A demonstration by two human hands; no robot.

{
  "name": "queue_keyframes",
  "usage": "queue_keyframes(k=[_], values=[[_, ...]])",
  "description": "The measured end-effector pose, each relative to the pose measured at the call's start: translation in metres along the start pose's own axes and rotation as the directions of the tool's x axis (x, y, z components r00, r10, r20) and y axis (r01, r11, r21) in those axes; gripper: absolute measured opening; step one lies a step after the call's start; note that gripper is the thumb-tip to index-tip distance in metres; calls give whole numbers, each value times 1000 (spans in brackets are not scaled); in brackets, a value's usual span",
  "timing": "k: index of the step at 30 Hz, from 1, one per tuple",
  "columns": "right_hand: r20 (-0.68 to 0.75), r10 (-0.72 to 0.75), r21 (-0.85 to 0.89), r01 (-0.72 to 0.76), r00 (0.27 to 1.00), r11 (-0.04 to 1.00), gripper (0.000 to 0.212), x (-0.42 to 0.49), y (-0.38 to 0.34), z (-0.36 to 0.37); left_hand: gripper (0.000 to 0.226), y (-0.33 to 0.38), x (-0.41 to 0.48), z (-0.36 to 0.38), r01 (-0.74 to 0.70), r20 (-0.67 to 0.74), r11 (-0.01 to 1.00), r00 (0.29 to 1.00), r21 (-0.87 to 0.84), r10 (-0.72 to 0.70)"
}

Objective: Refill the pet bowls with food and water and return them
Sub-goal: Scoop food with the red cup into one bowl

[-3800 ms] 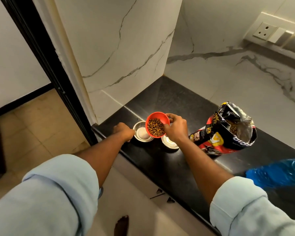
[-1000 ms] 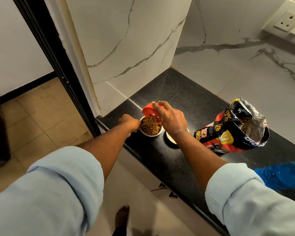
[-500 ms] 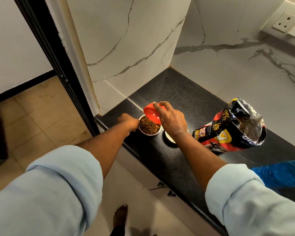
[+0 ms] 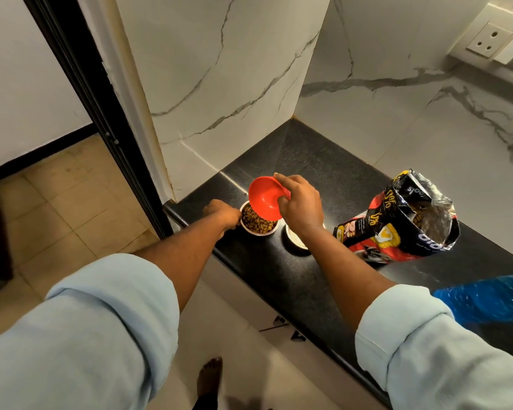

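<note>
Red plastic scoop cup (image 4: 265, 202), tipped so its empty mouth faces left and down, is gripped at its rim by the right hand (image 4: 301, 207), above a steel bowl (image 4: 259, 223) of brown kibble (image 4: 256, 222). Left hand (image 4: 224, 214) curls against the bowl's left side on the black counter (image 4: 308, 161). A second bowl (image 4: 293, 239) sits just right, beside an open food bag (image 4: 397, 220).

Red scoop (image 4: 264, 201), black counter (image 4: 308, 161)
</note>
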State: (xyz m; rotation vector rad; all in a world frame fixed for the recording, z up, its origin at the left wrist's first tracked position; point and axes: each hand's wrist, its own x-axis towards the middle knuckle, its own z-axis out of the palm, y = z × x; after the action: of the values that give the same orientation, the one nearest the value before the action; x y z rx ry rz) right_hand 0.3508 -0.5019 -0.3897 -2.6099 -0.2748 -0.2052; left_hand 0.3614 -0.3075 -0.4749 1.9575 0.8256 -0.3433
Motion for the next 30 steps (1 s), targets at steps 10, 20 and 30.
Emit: queue_keyframes(k=[10,20,30], values=[[13,91,67,-92,996,994,59,-10,-2,14,26,-1,-5,-6,2,42,999,999,-37,-1],[-69,302,285,-271,951,920,52,-4,2,-27,26,17,-27,-21,-20,32,998,999,54,19],[-225,524,631,-287,822,721,40,24,1,-139,36,122,-71,-27,-235,-29,968,971,89,238]])
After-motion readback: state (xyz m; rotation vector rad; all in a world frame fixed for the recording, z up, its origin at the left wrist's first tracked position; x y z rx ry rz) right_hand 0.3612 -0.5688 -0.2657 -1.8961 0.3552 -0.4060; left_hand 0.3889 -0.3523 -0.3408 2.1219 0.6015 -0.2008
